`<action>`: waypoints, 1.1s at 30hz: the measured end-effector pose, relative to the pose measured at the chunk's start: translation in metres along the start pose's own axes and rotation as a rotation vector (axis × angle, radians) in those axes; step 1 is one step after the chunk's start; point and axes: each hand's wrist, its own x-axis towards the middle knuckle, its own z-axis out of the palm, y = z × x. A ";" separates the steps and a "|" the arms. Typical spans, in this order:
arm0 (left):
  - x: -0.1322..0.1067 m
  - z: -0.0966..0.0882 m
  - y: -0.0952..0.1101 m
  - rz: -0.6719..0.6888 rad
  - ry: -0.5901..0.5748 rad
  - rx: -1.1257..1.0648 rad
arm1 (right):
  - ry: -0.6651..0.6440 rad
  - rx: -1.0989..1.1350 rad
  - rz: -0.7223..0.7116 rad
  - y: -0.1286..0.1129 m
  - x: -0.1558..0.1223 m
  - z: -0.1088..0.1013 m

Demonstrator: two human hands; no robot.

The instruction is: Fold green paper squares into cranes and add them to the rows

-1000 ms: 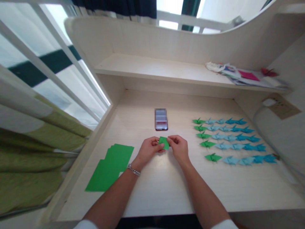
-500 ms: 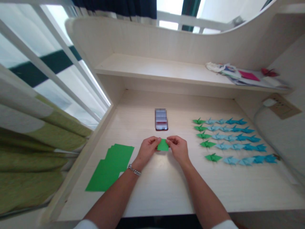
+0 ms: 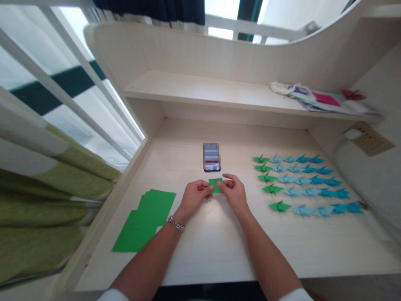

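A small green square of paper (image 3: 214, 184) is held up between my hands over the middle of the desk. My left hand (image 3: 196, 195) pinches its left side, thumb in front. On the right side, my right hand (image 3: 233, 191) grips it with the thumb on its face and the index finger lifted off. Larger green paper sheets (image 3: 144, 221) lie overlapped to the left of my left forearm. Folded paper cranes (image 3: 302, 180) in green, light blue and blue stand in several rows to the right.
A phone (image 3: 211, 157) lies behind my hands, its screen blurred. Papers and a bag (image 3: 308, 95) sit on the raised shelf (image 3: 200, 88). A plug and cable hang from the wall socket (image 3: 369, 138) at right. White bars and a green curtain border the left.
The green paper has risen slightly and tilted. Both thumbs have moved inward onto its face, and my right index finger has lifted away from the edge.
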 end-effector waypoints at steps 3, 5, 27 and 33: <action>0.001 0.001 -0.001 -0.009 0.037 -0.048 | -0.099 0.019 0.070 0.002 0.000 0.002; 0.001 0.001 -0.001 -0.024 0.024 -0.073 | -0.117 0.007 0.091 0.003 0.000 0.001; 0.003 -0.004 -0.003 -0.014 -0.035 -0.020 | -0.087 0.061 0.117 0.001 0.000 -0.003; 0.003 -0.003 -0.003 0.015 0.030 -0.030 | -0.148 0.156 0.154 0.012 0.001 0.004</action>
